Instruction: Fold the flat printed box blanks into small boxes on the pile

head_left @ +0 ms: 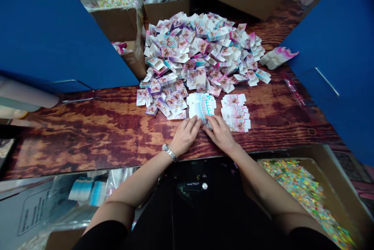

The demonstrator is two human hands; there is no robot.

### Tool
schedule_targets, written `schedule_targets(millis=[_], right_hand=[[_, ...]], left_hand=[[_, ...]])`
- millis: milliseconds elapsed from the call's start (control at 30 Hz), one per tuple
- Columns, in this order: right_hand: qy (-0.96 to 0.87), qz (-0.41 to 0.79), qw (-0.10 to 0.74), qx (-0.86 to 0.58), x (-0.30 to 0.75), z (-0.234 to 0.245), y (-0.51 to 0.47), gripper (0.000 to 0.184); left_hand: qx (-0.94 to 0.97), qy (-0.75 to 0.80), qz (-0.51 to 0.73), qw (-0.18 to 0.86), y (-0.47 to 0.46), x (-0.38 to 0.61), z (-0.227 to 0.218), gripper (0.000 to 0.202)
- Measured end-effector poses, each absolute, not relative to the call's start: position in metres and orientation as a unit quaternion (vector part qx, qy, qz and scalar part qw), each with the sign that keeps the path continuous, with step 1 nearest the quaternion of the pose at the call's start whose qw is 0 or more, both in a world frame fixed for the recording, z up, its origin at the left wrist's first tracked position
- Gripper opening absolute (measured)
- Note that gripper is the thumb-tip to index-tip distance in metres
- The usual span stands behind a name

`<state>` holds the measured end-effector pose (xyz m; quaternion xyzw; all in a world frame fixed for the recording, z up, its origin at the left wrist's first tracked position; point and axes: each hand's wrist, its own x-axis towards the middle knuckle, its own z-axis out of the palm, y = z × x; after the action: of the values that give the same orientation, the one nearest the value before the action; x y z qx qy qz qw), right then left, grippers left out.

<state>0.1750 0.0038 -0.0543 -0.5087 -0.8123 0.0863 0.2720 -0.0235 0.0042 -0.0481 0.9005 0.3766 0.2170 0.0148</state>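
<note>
At the table's near edge, my left hand [187,133] and my right hand [219,132] meet with bent fingers closed on a small carton, mostly hidden beneath the fingertips. Just beyond them lies an overlapping row of flat blue-and-white cartons [201,103]. To the right of my right hand is another row of flat cartons, pink and white [236,111]. A large heap of small folded cartons [198,49] in pink, purple and blue, many with their end flaps up, rises behind both rows. A metal watch sits on my left wrist.
A stack of flat pink cartons [277,58] lies right of the heap. Blue cabinet doors [327,62] flank the wooden table [87,133]. Cardboard boxes [166,10] stand behind. Below the table's right side, an open box [309,199] holds many small colourful wrapped pieces.
</note>
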Motion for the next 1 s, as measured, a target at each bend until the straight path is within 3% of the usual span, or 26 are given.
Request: schedule_targets(millis=[133,333,500,633,800,1000], right_hand=[[-0.8,0.094,0.28,-0.523,0.182,-0.052,0.0,0.043],[-0.792,0.068,0.285,-0.536,0.181,-0.043,-0.006,0.027],[-0.732,0.246,0.339,-0.537,0.175,-0.027,-0.004,0.02],[-0.687,0.314,0.354,-0.551,0.171,-0.017,0.001,0.022],[-0.709,0.295,0.35,-0.537,0.167,-0.011,-0.001,0.024],[-0.716,0.314,0.332,-0.529,0.164,-0.01,-0.004,0.031]], left_hand=[[0.902,0.369,0.222,0.005,0.003,-0.025,-0.048,0.047],[0.909,0.353,0.22,-0.02,-0.001,-0.028,-0.049,0.048],[0.9,0.389,0.195,-0.036,-0.004,-0.023,-0.042,0.048],[0.892,0.398,0.215,-0.022,-0.001,-0.018,-0.035,0.049],[0.882,0.41,0.218,0.073,0.001,-0.019,-0.031,0.053],[0.866,0.431,0.245,0.07,0.0,-0.024,-0.032,0.035]])
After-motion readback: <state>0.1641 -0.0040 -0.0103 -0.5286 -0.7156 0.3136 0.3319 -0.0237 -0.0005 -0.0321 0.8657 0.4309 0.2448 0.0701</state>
